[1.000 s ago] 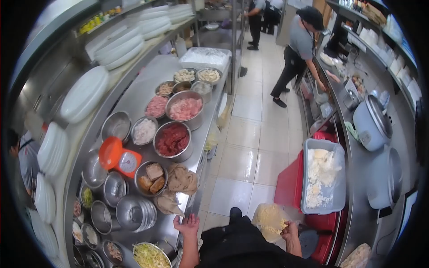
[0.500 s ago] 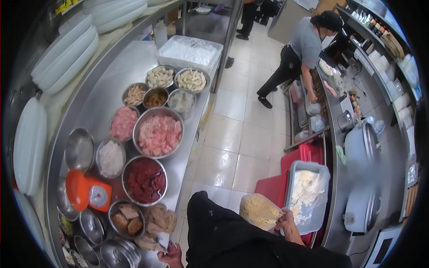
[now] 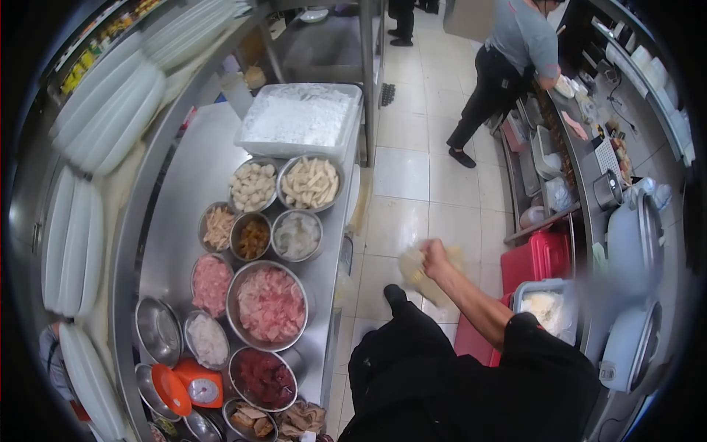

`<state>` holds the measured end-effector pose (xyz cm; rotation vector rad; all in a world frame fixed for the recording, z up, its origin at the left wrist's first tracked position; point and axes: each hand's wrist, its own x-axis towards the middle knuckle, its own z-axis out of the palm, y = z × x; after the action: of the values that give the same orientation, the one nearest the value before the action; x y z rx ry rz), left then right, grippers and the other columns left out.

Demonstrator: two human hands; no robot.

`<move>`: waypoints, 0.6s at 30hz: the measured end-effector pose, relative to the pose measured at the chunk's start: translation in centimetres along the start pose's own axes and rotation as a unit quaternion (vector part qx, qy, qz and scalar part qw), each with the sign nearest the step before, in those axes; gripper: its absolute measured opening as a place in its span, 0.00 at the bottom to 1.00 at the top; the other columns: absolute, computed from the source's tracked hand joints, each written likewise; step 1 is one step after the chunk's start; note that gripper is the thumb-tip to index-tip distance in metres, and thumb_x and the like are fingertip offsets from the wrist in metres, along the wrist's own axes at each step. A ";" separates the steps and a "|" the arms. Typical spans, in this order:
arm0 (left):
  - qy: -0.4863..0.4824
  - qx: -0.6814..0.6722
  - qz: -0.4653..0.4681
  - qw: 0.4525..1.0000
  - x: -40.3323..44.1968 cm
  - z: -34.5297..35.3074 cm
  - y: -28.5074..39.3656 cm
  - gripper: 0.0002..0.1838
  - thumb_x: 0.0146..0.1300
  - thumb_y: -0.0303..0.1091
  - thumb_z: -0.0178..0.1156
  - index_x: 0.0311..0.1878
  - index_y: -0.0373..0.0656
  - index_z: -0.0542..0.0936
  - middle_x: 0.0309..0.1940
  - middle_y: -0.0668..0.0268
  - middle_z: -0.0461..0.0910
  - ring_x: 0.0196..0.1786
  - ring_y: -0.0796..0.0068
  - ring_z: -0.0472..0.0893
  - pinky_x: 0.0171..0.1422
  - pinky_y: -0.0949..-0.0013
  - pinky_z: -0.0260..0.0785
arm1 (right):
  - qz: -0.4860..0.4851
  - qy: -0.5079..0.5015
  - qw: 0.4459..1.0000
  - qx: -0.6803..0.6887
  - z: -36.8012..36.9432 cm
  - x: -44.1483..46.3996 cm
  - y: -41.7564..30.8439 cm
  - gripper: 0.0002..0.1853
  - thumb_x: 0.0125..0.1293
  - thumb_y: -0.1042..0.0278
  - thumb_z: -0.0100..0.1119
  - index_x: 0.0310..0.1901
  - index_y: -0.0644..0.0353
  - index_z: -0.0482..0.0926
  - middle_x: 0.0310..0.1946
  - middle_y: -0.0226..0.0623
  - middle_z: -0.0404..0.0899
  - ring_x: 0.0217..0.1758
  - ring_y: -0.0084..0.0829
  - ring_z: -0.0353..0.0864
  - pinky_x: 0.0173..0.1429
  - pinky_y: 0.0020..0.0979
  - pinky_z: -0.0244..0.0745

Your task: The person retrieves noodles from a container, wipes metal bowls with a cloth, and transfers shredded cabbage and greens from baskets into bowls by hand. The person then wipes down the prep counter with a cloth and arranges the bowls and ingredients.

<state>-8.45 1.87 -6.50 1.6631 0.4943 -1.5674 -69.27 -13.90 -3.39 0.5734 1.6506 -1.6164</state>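
Note:
My right hand (image 3: 436,261) is closed, gripping a clear plastic bag (image 3: 418,271) of pale yellow food. The bag hangs over the floor tiles, smeared by motion, so its contents are hard to make out. To the right of my right forearm is a grey-blue tub (image 3: 524,293) lined with plastic, holding white and cream food; my sleeve covers part of it. Red containers (image 3: 536,261) stand beside it. My left hand is out of the picture. Nearest my body on the steel table (image 3: 173,243) lie a crumpled brown cloth (image 3: 302,418) and a bowl of browned meat chunks (image 3: 250,421).
Several steel bowls hold raw meat (image 3: 269,306), dark red meat (image 3: 265,379) and pale pieces (image 3: 309,183). An orange scale (image 3: 201,384) stands among them, and a white-filled tub (image 3: 298,118) at the table's far end. A co-worker (image 3: 508,66) stands at the right counter. Rice cookers (image 3: 630,346) sit there.
My right hand has carried the bag left and forward, away from the grey-blue tub. My left hand has left the view. The view has shifted, and the co-worker's arm has risen to the counter.

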 end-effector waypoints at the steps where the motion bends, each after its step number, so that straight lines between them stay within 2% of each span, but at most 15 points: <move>1: 0.006 0.030 0.000 1.000 -0.1 1.1 -0.7 0.26 0.48 0.43 0.59 0.52 0.43 0.74 0.40 0.62 0.79 0.43 0.60 0.78 0.49 0.61 0.68 | 0.034 -0.040 0.998 -0.035 2.9 -4.1 -3.4 0.06 0.42 0.66 0.52 0.21 0.50 0.64 0.16 0.26 0.53 0.15 0.24 0.50 0.20 0.29 0.46; 2: 0.014 0.059 0.002 0.998 -0.1 2.0 -1.7 0.26 0.48 0.43 0.59 0.52 0.43 0.75 0.40 0.63 0.79 0.43 0.60 0.78 0.48 0.61 0.68 | 0.040 -0.039 0.998 -0.033 3.7 -4.3 -4.7 0.06 0.42 0.66 0.52 0.21 0.50 0.64 0.16 0.26 0.53 0.15 0.24 0.50 0.20 0.29 0.46; 4: 0.030 0.122 0.002 0.992 -0.5 3.7 -3.7 0.25 0.47 0.42 0.59 0.51 0.43 0.75 0.39 0.63 0.79 0.42 0.60 0.78 0.48 0.61 0.68 | 0.039 -0.181 0.982 0.031 5.3 -2.9 -6.6 0.09 0.42 0.65 0.51 0.17 0.46 0.59 0.13 0.26 0.55 0.16 0.24 0.53 0.23 0.30 0.53; 5: 0.038 0.159 -0.001 0.986 -0.8 4.4 -4.7 0.25 0.47 0.41 0.59 0.50 0.44 0.75 0.39 0.63 0.79 0.42 0.61 0.78 0.47 0.62 0.68 | 0.052 -0.180 0.982 0.034 6.3 -1.8 -6.4 0.09 0.42 0.65 0.51 0.17 0.46 0.59 0.13 0.26 0.55 0.16 0.24 0.53 0.23 0.30 0.53; 7: 0.050 0.231 -0.005 0.972 -1.5 5.9 -7.0 0.24 0.46 0.40 0.59 0.49 0.44 0.76 0.39 0.64 0.79 0.41 0.61 0.78 0.46 0.62 0.69 | 0.028 -0.264 0.958 0.108 9.3 0.7 -6.4 0.08 0.44 0.66 0.48 0.17 0.49 0.59 0.14 0.28 0.56 0.18 0.27 0.55 0.28 0.31 0.55; 9: 0.064 0.303 -0.010 0.951 -2.5 6.7 -9.0 0.23 0.46 0.39 0.59 0.48 0.44 0.76 0.38 0.64 0.79 0.41 0.61 0.78 0.45 0.63 0.69 | 0.096 -0.328 0.923 0.176 13.7 2.0 -7.4 0.08 0.47 0.67 0.45 0.17 0.51 0.59 0.15 0.30 0.56 0.20 0.29 0.57 0.32 0.31 0.57; 10: 0.069 0.335 -0.015 0.940 -3.0 6.9 -10.0 0.23 0.45 0.39 0.59 0.48 0.44 0.76 0.38 0.64 0.79 0.40 0.62 0.78 0.45 0.63 0.69 | 0.148 -0.431 0.855 0.247 15.1 5.9 -6.5 0.06 0.52 0.64 0.44 0.23 0.54 0.64 0.19 0.34 0.62 0.26 0.33 0.63 0.37 0.34 0.61; 11: 0.074 0.364 -0.018 0.928 -3.6 7.2 -11.0 0.23 0.45 0.38 0.59 0.47 0.44 0.77 0.38 0.64 0.79 0.40 0.62 0.78 0.44 0.63 0.69 | 0.194 -0.525 0.768 0.311 16.5 9.8 -5.6 0.09 0.57 0.62 0.43 0.29 0.58 0.70 0.23 0.37 0.67 0.31 0.36 0.68 0.41 0.36 0.65; 13: 0.084 0.413 -0.025 0.907 -4.9 7.2 -12.7 0.22 0.45 0.37 0.59 0.47 0.44 0.77 0.37 0.65 0.79 0.40 0.62 0.78 0.44 0.64 0.69 | 0.258 -0.287 0.878 0.282 21.6 10.5 -6.5 0.12 0.58 0.59 0.41 0.24 0.57 0.67 0.21 0.37 0.67 0.28 0.35 0.67 0.49 0.39 0.68; 14: 0.088 0.431 -0.030 0.897 -5.6 7.0 -13.6 0.22 0.44 0.37 0.59 0.46 0.44 0.77 0.37 0.65 0.79 0.39 0.63 0.78 0.43 0.64 0.69 | 0.269 -0.286 0.877 0.278 23.0 12.5 -6.9 0.12 0.58 0.59 0.41 0.24 0.57 0.67 0.21 0.37 0.67 0.28 0.35 0.67 0.49 0.39 0.68; 16: 0.095 0.463 -0.034 0.881 -7.1 6.6 -15.1 0.21 0.44 0.36 0.59 0.45 0.44 0.78 0.36 0.65 0.79 0.39 0.63 0.78 0.42 0.64 0.69 | 0.272 -0.323 0.872 0.248 26.7 16.0 -6.5 0.17 0.62 0.53 0.37 0.41 0.59 0.63 0.39 0.41 0.64 0.43 0.40 0.64 0.58 0.43 0.61; 18: 0.097 0.487 -0.038 0.867 -9.0 5.7 -16.9 0.20 0.43 0.35 0.60 0.44 0.44 0.78 0.36 0.66 0.79 0.38 0.64 0.78 0.41 0.65 0.69 | 0.286 -0.360 0.864 0.207 29.7 18.7 -3.5 0.28 0.66 0.46 0.32 0.58 0.60 0.59 0.57 0.44 0.62 0.59 0.46 0.62 0.67 0.46 0.54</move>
<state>-26.13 10.05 -2.04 2.5813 -0.2194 -1.8520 -77.78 -46.69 -13.24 0.5085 0.5110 -1.4598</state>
